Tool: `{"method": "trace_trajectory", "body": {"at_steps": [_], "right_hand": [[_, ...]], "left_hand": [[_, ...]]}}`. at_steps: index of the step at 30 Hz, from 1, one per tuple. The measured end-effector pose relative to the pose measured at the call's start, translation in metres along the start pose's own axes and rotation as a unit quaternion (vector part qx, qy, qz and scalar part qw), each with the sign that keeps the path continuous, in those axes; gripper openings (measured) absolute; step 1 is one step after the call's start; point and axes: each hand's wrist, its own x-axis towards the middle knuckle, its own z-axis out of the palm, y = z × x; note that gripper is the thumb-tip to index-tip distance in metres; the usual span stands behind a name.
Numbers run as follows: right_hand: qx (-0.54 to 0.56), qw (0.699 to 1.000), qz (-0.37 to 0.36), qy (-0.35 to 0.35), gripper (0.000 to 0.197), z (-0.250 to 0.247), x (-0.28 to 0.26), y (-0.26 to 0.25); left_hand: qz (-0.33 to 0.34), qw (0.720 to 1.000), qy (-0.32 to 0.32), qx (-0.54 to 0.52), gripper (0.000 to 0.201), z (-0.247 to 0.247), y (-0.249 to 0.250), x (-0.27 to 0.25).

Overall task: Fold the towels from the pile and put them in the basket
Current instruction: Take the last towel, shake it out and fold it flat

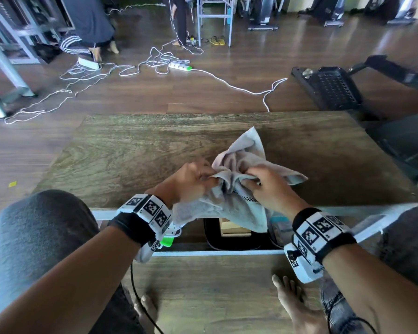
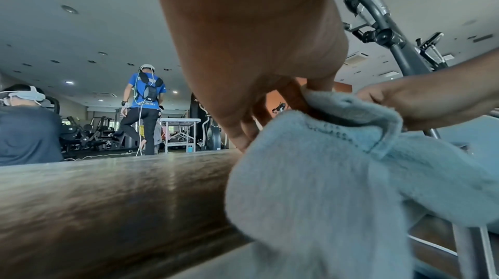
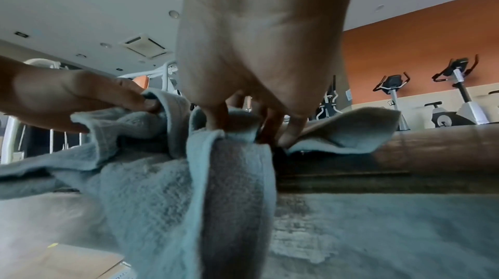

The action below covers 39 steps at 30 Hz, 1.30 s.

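A crumpled pale grey towel (image 1: 237, 189) lies at the near edge of the wooden table (image 1: 121, 155), part of it hanging over the edge. My left hand (image 1: 191, 182) pinches a bunched fold of the towel (image 2: 337, 155) on its left side. My right hand (image 1: 266, 184) grips the towel (image 3: 172, 187) close beside it, fingers curled into the cloth. The two hands nearly touch. One corner of the towel sticks up toward the far side. No pile and no basket can be made out with certainty.
A dark bin (image 1: 229, 235) holding a cardboard box stands under the table's near edge. White cables and power strips (image 1: 179, 66) lie on the floor beyond. A black perforated footplate (image 1: 331, 85) sits at the far right. My knees flank the table.
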Motion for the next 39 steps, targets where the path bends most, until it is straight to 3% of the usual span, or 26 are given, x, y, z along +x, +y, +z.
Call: {"method": "trace_trajectory", "body": {"at_steps": [3, 5, 7, 10, 12, 13, 15, 17, 19, 21, 27, 30, 34, 37, 39], "right_hand": [[-0.092, 0.991, 0.029, 0.091, 0.011, 0.003, 0.005, 0.017], [-0.137, 0.987, 0.049, 0.070, 0.014, 0.006, 0.008, 0.022], [-0.118, 0.992, 0.019, 0.039, 0.019, 0.009, 0.009, 0.019], [-0.077, 0.997, -0.015, -0.003, 0.012, 0.010, 0.011, 0.003], [-0.052, 0.998, -0.005, -0.041, 0.012, 0.010, 0.014, -0.003], [-0.037, 0.998, -0.009, -0.047, 0.012, 0.010, 0.015, -0.004], [-0.027, 0.999, -0.014, -0.023, 0.008, 0.015, 0.013, -0.004], [-0.090, 0.996, 0.011, 0.004, 0.016, 0.021, 0.010, 0.001], [-0.130, 0.991, -0.008, 0.009, 0.022, 0.025, 0.008, 0.000], [-0.099, 0.994, -0.042, -0.003, 0.018, 0.024, 0.011, -0.004], [-0.080, 0.996, -0.015, -0.042, 0.016, 0.003, 0.023, -0.022], [-0.100, 0.994, -0.043, -0.009, 0.018, -0.022, 0.072, -0.033], [-0.141, 0.982, -0.048, 0.119, 0.016, -0.071, 0.165, -0.049], [-0.180, 0.966, -0.002, 0.184, 0.019, -0.114, 0.214, -0.051], [-0.189, 0.957, 0.006, 0.219, 0.016, -0.138, 0.232, -0.045]], "left_hand": [[-0.004, 1.000, 0.010, 0.023, 0.028, 0.004, -0.008, 0.003], [0.017, 0.999, -0.023, 0.022, 0.035, 0.011, -0.015, 0.005], [0.049, 0.997, -0.039, 0.034, 0.028, 0.016, -0.013, 0.004], [0.101, 0.993, 0.007, 0.064, 0.015, 0.016, -0.004, 0.004], [0.091, 0.989, 0.011, 0.112, 0.011, 0.013, -0.003, 0.004], [0.081, 0.990, 0.001, 0.116, 0.021, 0.012, -0.005, 0.004], [0.052, 0.995, -0.013, 0.083, 0.023, 0.016, -0.015, 0.008], [0.029, 0.997, -0.025, 0.068, 0.022, 0.017, -0.023, 0.010], [0.029, 0.997, -0.027, 0.070, 0.022, 0.018, -0.024, 0.011], [0.041, 0.997, -0.019, 0.058, 0.016, 0.017, -0.015, 0.011], [0.013, 0.997, -0.050, 0.051, 0.020, -0.008, -0.006, 0.023], [0.031, 0.993, -0.001, 0.112, 0.019, -0.045, 0.004, 0.057], [0.077, 0.967, 0.169, 0.172, 0.042, -0.116, 0.002, 0.118], [-0.071, 0.949, 0.245, 0.185, 0.029, -0.171, -0.014, 0.142], [-0.111, 0.931, 0.293, 0.186, 0.029, -0.201, -0.026, 0.146]]}}
